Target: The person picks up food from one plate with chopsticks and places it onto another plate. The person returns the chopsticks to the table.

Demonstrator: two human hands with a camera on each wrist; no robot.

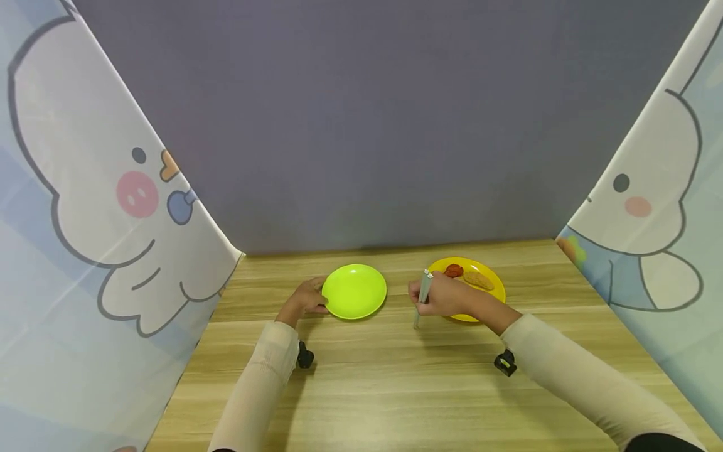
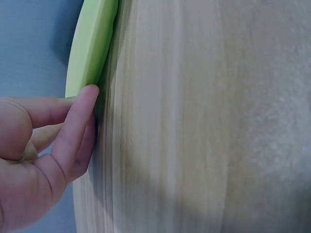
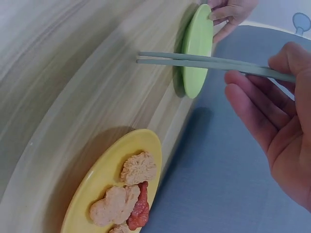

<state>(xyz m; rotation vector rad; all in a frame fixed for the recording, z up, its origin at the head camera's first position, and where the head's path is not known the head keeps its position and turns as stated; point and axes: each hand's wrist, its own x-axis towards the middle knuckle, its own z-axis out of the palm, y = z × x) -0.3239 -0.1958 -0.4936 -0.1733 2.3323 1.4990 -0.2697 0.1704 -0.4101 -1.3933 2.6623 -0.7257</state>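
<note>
A bright green plate (image 1: 354,291) lies on the wooden table. My left hand (image 1: 307,296) pinches its left rim, thumb and fingertips meeting at the edge in the left wrist view. On the right, my right hand (image 1: 443,295) holds a pair of pale grey-green chopsticks (image 3: 218,65), tips pointing down and close together with nothing between them. Behind that hand sits a yellow plate (image 1: 499,295), partly hidden by the hand and wrist. It bears several tan, crumbly-looking food pieces (image 3: 139,168) and a glossy red piece (image 3: 139,208).
The wooden tabletop (image 1: 361,389) runs back to a grey panel (image 1: 361,125). Cartoon-printed panels (image 1: 73,220) stand on both sides. Small black devices (image 1: 305,356) show at both wrists. A gap of bare wood separates the two plates.
</note>
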